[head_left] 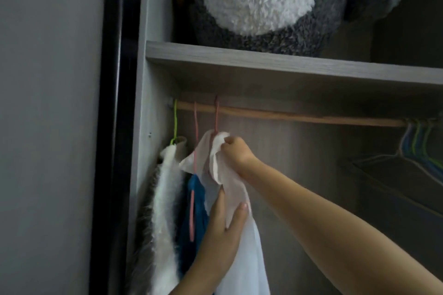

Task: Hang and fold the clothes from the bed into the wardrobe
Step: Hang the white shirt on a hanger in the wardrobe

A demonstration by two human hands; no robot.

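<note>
A white garment (242, 246) hangs on a pink hanger (217, 115) hooked over the wooden rail (299, 116) inside the wardrobe. My right hand (236, 151) grips the garment's top near the collar, just below the hanger's hook. My left hand (224, 227) holds the cloth lower down, thumb on the front and fingers behind it. To the left hang a blue garment (195, 211) on another pink hanger (191, 215) and a fluffy white and grey garment (164, 211) on a green hanger (175, 124).
A shelf (287, 62) above the rail carries a big grey and white plush toy (275, 0). Several bare coloured hangers (422, 148) cluster at the rail's right end. The wardrobe's side panel (143, 127) and dark door frame (110, 127) stand at the left.
</note>
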